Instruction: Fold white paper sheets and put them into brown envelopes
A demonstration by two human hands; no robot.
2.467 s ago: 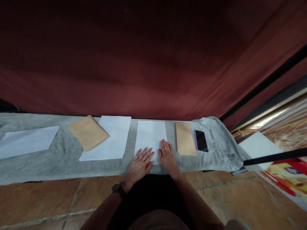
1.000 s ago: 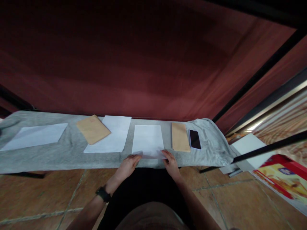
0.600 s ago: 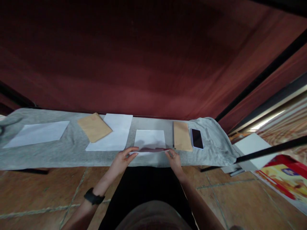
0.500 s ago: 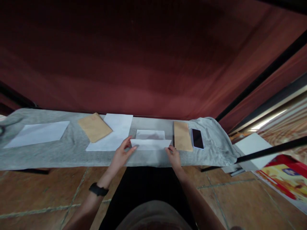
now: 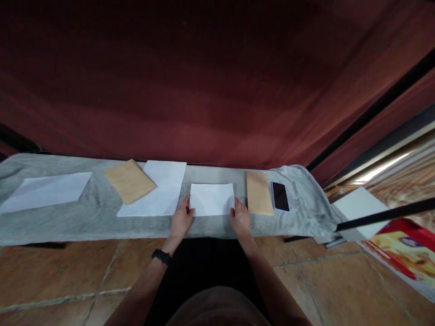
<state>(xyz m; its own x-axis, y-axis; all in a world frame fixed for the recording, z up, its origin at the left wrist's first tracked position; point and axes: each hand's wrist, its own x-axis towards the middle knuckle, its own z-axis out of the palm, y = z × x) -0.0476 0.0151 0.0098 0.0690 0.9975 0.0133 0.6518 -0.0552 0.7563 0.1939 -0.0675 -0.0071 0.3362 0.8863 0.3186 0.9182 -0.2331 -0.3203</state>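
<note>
The folded white paper lies flat, crosswise, on grey cloth.

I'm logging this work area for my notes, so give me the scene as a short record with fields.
Surface: long grey cloth
Centre: white rectangular paper, lying flat
Left hand: at that paper's left edge, black wristwatch on the wrist
Right hand: at its right edge
Contact: cannot tell whether either hand touches the paper
Right side: straight-set brown paper rectangle, then black-screened phone with pale rim
Left side: slanted brown paper rectangle, partly over larger white paper; farther left, angled white paper
</note>
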